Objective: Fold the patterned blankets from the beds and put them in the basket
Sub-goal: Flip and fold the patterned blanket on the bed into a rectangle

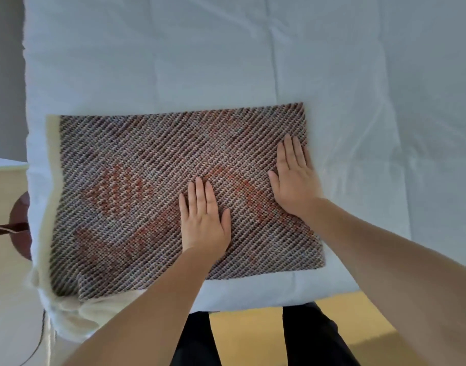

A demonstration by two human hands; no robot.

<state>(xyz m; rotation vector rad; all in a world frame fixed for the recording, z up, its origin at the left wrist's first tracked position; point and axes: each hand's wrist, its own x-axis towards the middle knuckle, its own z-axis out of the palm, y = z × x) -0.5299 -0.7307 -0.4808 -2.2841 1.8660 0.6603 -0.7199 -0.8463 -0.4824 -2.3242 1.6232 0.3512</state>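
**A:** What lies nearest us?

**B:** Our black trousers (314,339) above a yellow-brown floor (247,331), right up against the near edge of the bed (253,62).

**A:** And the blanket?

**B:** The patterned blanket (147,196) lies folded into a rectangle on the near left part of the bed, flat on the white bedding. Its near edge runs just inside the bed's near edge, and we see a strip of white between the two. Its left edge sits close to the bed's left side. There a cream lining (53,180) shows beyond the weave and bunches over the bed's near left corner.

**A:** Where are our hands?

**B:** Both are flat on the blanket, palms down. Our left hand (204,220) rests near its middle, fingers (199,191) straight and together, grasping nothing. Our right hand (295,180) lies farther off, its outer side about at the blanket's right edge. Its fingers are released and stretch toward the far right corner. That hand is a little blurred.

**A:** How much room do we have?

**B:** Creased white bedding lies open to the right of the blanket and beyond its far edge. On the left we have little room. A cream object (4,196) and something dark red-brown (21,225) stand just beside the bed, and we cannot tell what they are.
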